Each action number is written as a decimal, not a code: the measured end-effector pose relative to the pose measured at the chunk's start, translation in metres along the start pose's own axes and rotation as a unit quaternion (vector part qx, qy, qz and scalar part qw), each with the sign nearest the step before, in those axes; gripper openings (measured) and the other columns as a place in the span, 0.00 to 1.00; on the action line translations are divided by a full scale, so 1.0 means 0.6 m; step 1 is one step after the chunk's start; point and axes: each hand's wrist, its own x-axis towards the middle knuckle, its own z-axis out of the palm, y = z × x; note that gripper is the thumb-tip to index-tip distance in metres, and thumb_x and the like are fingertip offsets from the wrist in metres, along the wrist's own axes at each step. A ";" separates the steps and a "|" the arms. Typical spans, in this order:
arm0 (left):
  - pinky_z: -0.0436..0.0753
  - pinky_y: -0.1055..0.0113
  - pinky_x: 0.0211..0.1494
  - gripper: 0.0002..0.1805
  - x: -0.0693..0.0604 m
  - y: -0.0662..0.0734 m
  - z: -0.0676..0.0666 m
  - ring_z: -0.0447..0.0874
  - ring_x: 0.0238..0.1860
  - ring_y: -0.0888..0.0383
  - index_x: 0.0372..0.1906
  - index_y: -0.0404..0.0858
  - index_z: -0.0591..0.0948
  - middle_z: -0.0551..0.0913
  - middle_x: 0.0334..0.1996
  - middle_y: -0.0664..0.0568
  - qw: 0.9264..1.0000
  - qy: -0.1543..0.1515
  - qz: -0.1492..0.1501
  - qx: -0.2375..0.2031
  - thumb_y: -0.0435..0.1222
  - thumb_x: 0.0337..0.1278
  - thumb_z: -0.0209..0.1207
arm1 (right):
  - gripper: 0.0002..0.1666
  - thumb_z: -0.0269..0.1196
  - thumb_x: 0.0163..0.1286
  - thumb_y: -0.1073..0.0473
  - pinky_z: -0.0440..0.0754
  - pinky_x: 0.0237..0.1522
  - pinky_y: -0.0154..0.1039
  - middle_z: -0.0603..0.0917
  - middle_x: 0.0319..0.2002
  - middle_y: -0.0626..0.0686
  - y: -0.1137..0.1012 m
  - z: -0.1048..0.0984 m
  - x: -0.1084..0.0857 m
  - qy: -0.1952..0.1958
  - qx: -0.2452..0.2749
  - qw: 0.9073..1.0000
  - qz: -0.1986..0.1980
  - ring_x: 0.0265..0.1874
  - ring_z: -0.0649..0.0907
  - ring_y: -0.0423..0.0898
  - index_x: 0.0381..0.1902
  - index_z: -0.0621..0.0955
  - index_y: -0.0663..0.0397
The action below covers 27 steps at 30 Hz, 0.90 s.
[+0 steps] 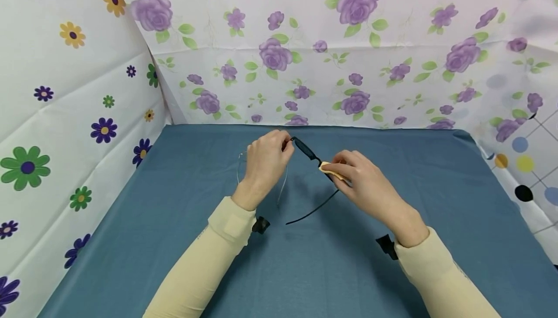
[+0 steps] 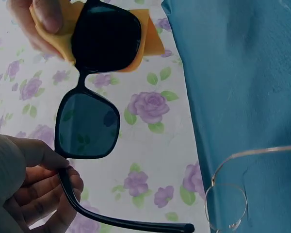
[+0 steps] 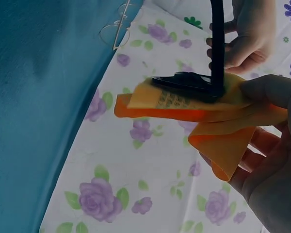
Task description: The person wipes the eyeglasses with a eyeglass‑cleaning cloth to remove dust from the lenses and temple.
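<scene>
Black-framed sunglasses (image 1: 305, 148) with dark lenses are held up above the table between my two hands. At one hinge, my left hand (image 1: 266, 160) pinches the frame; a temple arm (image 2: 131, 222) extends below it in the left wrist view. My right hand (image 1: 366, 184) grips a folded yellow-orange cloth (image 3: 223, 114) against the other lens. In the left wrist view, cloth shows on both sides of that lens, with the right thumb on the near side. Small printed marks on the cloth appear in the right wrist view, too blurred to read.
Thin wire-rimmed glasses (image 2: 262, 151) lie on the blue table cover (image 1: 174, 240), just beyond and beneath the left hand. A floral sheet (image 1: 314, 85) hangs along the back edge, and another patterned sheet (image 1: 65, 129) stands at the left.
</scene>
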 end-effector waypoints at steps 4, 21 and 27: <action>0.70 0.64 0.20 0.10 0.002 -0.006 -0.002 0.74 0.19 0.57 0.33 0.37 0.87 0.85 0.27 0.50 1.000 0.001 -0.014 -0.001 0.32 0.73 0.61 | 0.17 0.71 0.70 0.66 0.77 0.38 0.42 0.81 0.46 0.49 0.004 -0.002 -0.010 -0.010 -0.003 1.000 0.013 0.40 0.77 0.45 0.55 0.88 0.49; 0.75 0.61 0.24 0.10 0.012 -0.030 -0.011 0.77 0.20 0.56 0.34 0.37 0.88 0.85 0.25 0.49 0.998 0.011 -0.064 -0.025 0.31 0.72 0.60 | 0.15 0.70 0.71 0.67 0.79 0.37 0.43 0.82 0.47 0.49 0.012 -0.003 -0.032 -0.004 0.022 0.999 0.041 0.42 0.78 0.45 0.54 0.89 0.51; 0.71 0.62 0.22 0.10 0.014 -0.030 -0.013 0.74 0.18 0.56 0.33 0.37 0.88 0.83 0.22 0.50 0.996 0.011 -0.078 -0.038 0.31 0.72 0.60 | 0.18 0.70 0.69 0.69 0.77 0.36 0.43 0.83 0.46 0.50 0.001 0.007 -0.032 0.010 0.012 1.000 0.022 0.40 0.78 0.46 0.55 0.88 0.53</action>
